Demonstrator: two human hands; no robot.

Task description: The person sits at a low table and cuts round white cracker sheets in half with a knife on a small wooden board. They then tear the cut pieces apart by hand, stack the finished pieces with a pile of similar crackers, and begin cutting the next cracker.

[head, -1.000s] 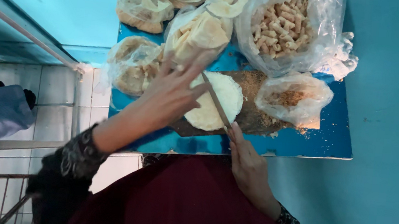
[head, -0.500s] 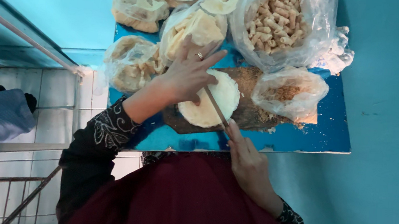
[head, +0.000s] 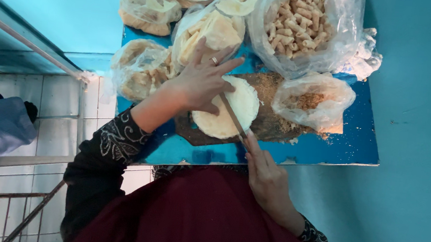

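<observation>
The left hand point(head: 200, 83) lies flat with spread fingers on a round white flatbread point(head: 225, 115), pressing it and not gripping it. The flatbread rests on a brown wooden board point(head: 273, 122) in the middle of the blue surface point(head: 347, 144). The right hand point(head: 268, 178) grasps a knife point(head: 234, 118), and its blade lies across the flatbread. Far behind are plastic bags of flatbreads point(head: 208, 31) and, to the right, a bag of small rolled pastries point(head: 304, 24).
</observation>
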